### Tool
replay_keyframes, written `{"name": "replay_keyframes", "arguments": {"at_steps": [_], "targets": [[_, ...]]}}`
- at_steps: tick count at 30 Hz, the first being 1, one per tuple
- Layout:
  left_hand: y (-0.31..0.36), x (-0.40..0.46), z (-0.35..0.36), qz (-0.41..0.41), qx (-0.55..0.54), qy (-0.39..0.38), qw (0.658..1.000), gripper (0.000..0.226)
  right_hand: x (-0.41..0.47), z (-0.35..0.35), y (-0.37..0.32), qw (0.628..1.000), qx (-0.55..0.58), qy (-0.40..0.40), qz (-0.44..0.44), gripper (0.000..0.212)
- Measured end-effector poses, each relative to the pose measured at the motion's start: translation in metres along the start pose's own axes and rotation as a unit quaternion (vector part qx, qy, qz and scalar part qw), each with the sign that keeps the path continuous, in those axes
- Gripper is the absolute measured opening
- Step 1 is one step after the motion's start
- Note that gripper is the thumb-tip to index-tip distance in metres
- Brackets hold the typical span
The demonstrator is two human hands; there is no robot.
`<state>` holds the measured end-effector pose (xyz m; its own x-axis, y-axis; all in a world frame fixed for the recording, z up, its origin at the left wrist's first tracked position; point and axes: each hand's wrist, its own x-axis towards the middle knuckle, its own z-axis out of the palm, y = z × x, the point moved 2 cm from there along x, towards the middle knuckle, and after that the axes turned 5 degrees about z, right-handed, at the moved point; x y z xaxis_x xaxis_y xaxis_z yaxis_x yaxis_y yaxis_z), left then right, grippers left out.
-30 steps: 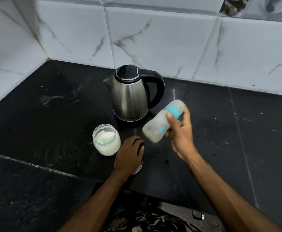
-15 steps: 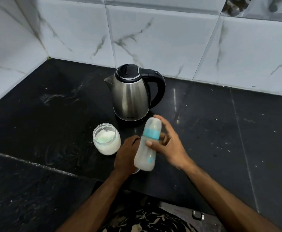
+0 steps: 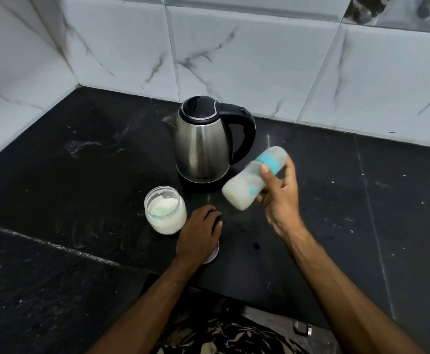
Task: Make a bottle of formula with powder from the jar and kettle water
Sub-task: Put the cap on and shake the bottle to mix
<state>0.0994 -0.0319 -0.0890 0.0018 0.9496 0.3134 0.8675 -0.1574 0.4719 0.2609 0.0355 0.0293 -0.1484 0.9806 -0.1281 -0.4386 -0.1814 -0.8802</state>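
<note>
My right hand (image 3: 280, 200) grips the tilted, capped bottle (image 3: 253, 182); my left hand (image 3: 200, 233) rests flat over a lid (image 3: 212, 255). Risk: a slipping bottle strikes the kettle (image 3: 203, 146) or the open jar (image 3: 165, 213) near the counter's (image 3: 81, 175) front edge.

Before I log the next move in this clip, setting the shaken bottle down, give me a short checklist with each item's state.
1. Right hand grips the bottle: ok, fingers wrap its teal collar.
2. Bottle capped: ok, clear cap over the teal collar, no leak visible.
3. Formula mixed: cannot tell, the bottle is blurred and tilted; contents look milky white.
4. Free counter to set it on: ok, bare dark surface right of the kettle.
5. Powder jar closed: not ok, it stands open.
6. Jar lid at hand: ok, the left hand rests on a white lid.
</note>
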Motion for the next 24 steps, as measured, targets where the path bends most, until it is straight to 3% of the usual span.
{"name": "replay_keyframes", "arguments": {"at_steps": [3,7,10,12,14,16,18,19,22,24], "targets": [[0.0,-0.002,-0.002,-0.007,-0.016,0.003,1.0,0.033,-0.007,-0.002,0.011,1.0,0.005,-0.01,0.017,0.072],[-0.004,-0.005,-0.004,-0.011,-0.114,-0.047,0.992,0.051,-0.031,-0.001,0.03,0.967,-0.183,-0.167,0.061,0.076],[-0.005,-0.002,0.001,-0.014,-0.025,-0.016,0.999,0.031,-0.016,-0.005,0.01,0.994,-0.096,-0.054,0.014,0.07],[0.0,0.001,0.002,-0.001,-0.002,-0.005,1.0,0.033,-0.003,-0.007,-0.001,0.999,-0.008,0.029,-0.011,0.064],[0.0,0.0,0.0,0.012,0.01,0.008,1.0,0.034,-0.004,-0.005,0.0,0.999,0.005,0.034,-0.014,0.059],[-0.003,-0.003,-0.001,-0.005,-0.04,-0.001,0.999,0.033,-0.017,-0.001,0.011,0.997,-0.064,-0.045,0.019,0.065],[-0.004,-0.006,-0.004,-0.028,-0.126,-0.034,0.991,0.049,-0.031,0.003,0.021,0.972,-0.166,-0.157,0.053,0.073],[-0.003,-0.005,-0.004,-0.033,-0.138,-0.039,0.989,0.049,-0.031,0.003,0.023,0.966,-0.187,-0.169,0.051,0.074],[-0.004,-0.003,-0.001,-0.014,-0.044,-0.014,0.999,0.029,-0.013,0.0,0.007,0.997,-0.071,-0.031,0.01,0.066],[-0.002,0.0,0.001,0.005,-0.01,-0.006,1.0,0.033,0.0,-0.003,0.0,0.998,0.042,0.049,0.0,0.064]]}}
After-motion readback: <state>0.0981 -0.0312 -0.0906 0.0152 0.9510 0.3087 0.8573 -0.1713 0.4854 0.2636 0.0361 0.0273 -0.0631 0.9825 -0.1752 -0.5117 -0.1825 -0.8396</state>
